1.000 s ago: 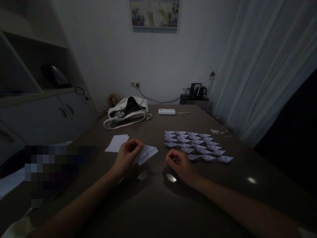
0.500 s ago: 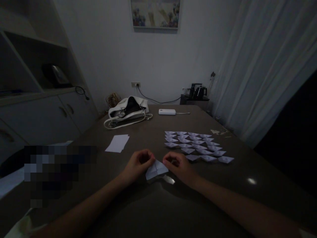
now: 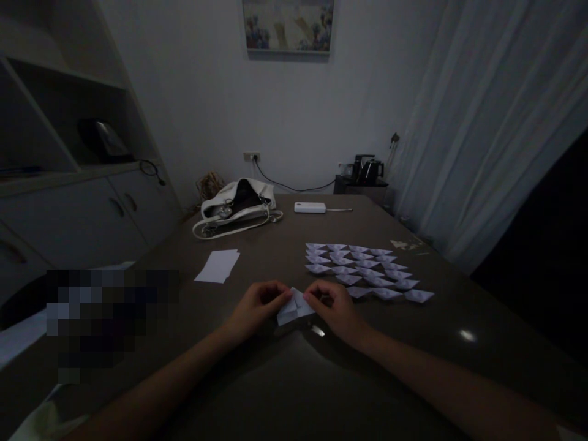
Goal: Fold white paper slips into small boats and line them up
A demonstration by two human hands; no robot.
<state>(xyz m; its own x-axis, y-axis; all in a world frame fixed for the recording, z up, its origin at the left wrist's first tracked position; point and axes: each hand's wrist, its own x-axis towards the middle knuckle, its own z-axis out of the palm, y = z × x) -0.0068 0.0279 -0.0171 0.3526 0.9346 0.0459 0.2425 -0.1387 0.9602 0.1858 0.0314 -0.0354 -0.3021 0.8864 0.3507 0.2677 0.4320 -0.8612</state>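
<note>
- Left hand (image 3: 260,301) and right hand (image 3: 333,304): each grip is pinched together on one side of a partly folded paper piece (image 3: 294,308), which lies low over the bench (image 3: 285,380), near its front middle.
- Rows of finished folded papers (image 3: 367,269) lie just beyond the right hand; a stack of blank sheets (image 3: 217,266) lies beyond the left.
- A white handbag (image 3: 236,208) and a power bank (image 3: 310,207) sit well apart, at the far end.
- Light is poor; creases are hard to read.
- Judgement: align the edges first, then press each crease flat against the bench, both grips steadying the piece.
</note>
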